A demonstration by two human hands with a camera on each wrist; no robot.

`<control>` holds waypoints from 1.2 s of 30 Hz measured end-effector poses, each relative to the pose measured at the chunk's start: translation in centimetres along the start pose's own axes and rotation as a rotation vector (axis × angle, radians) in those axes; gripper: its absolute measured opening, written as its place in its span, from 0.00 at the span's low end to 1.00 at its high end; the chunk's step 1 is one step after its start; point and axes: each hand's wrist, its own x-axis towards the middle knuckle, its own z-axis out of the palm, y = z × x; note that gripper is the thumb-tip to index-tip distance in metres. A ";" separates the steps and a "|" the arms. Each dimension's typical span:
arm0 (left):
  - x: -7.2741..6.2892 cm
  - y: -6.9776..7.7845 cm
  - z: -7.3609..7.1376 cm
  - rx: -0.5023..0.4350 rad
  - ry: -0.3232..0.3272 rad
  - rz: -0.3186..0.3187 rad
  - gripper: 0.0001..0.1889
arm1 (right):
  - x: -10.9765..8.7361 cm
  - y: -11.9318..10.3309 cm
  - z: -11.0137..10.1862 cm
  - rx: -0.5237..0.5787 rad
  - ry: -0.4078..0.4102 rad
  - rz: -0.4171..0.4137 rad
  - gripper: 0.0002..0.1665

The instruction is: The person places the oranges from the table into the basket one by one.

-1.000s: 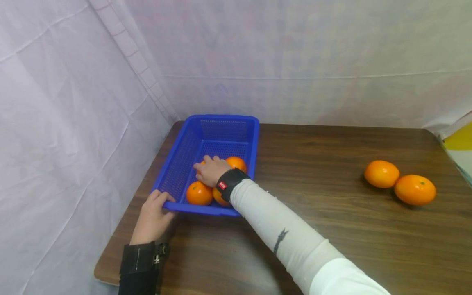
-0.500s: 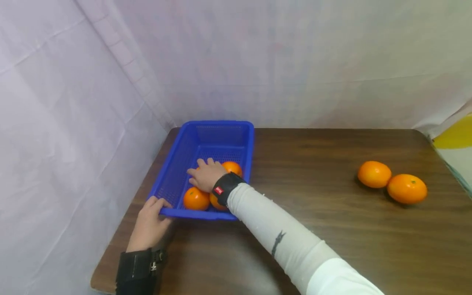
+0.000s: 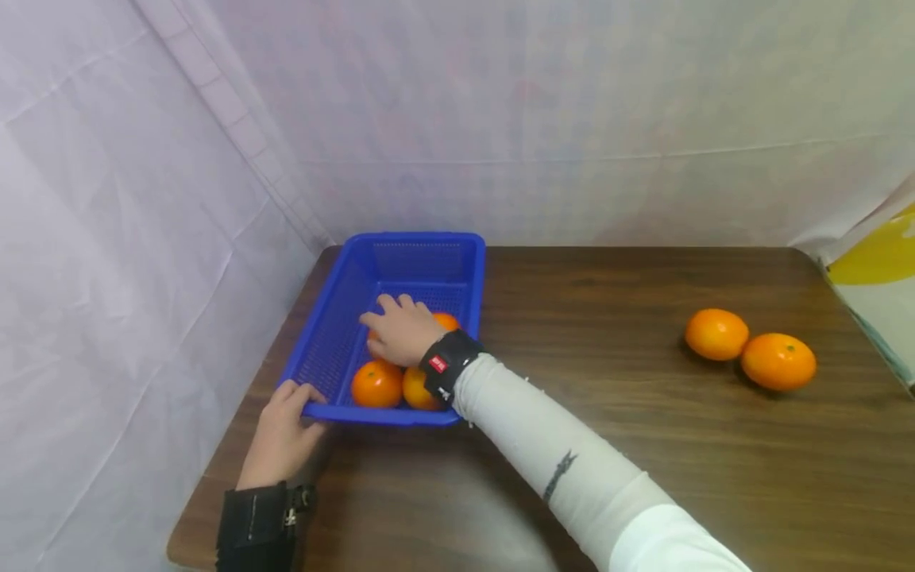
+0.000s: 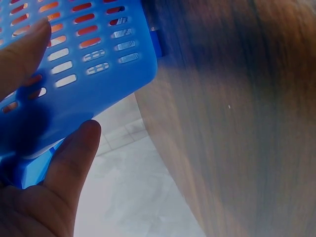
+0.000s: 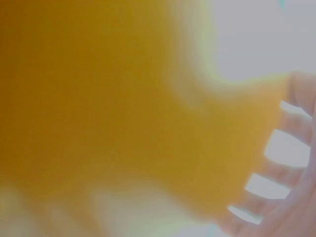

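In the head view, my left hand (image 3: 281, 433) grips the near-left corner of a blue perforated plastic basket (image 3: 389, 415). The left wrist view has the thumb and a finger against the basket's slotted end wall (image 4: 108, 64). My right hand (image 3: 403, 330) is inside the basket with its fingers spread over an orange (image 3: 372, 337), mostly hidden beneath it. Closer to the front rim lie another orange (image 3: 376, 384) and one partly under the wristband (image 3: 418, 388). A further orange (image 3: 446, 321) peeks out behind the hand. Blurred orange fruit (image 5: 148, 98) fills much of the right wrist view, meeting the fingers.
Two oranges, a left one (image 3: 716, 334) and a right one (image 3: 777, 361), sit side by side on the right of the brown wooden table (image 3: 572, 302). White cloth (image 3: 543, 119) hangs behind and to the left. Something yellow (image 3: 875, 254) shows at the right edge.
My right hand stays over the oranges in the basket while its fingers spread wider. My left hand keeps its grip. The whole scene shifts slightly left as the head view moves.
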 end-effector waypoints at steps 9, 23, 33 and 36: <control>0.0 -0.1 -0.1 0.011 0.014 0.031 0.16 | -2.0 -0.7 -3.3 0.020 0.020 -0.053 0.31; -0.2 -0.7 -0.4 0.009 0.012 0.013 0.16 | -4.6 -0.4 -5.6 -0.021 0.060 -0.085 0.32; -0.1 -0.8 -0.4 0.011 -0.010 -0.018 0.16 | -6.1 0.6 -5.4 0.000 0.098 -0.107 0.31; -0.2 -0.6 -0.4 0.007 -0.030 -0.038 0.15 | -6.8 1.3 -5.2 0.015 0.117 -0.109 0.30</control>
